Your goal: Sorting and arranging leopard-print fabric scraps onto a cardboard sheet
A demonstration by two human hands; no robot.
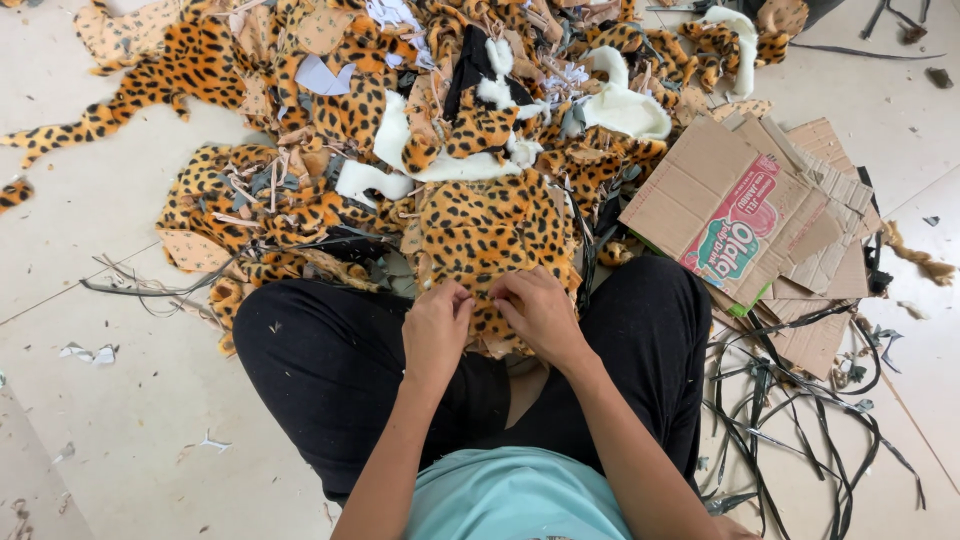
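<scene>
Hands (435,330) (540,312) are pinching shut on leopard fabric piece (490,240) | fabric pile (330,120) is crowding far side, cardboard (740,215) right, black strips (800,400) near right | bare floor (90,230) is lying open left

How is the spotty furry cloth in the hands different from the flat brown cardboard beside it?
The orange, black-spotted plush fabric piece looks soft, furry and rumpled; the flattened brown cardboard box looks stiff, smooth and flat. The fabric is patterned all over, while the cardboard is plain brown with one red and green printed label. The left hand and right hand both pinch the fabric's near edge; nothing touches the cardboard. Both lie on the pale tiled floor among scraps.
</scene>
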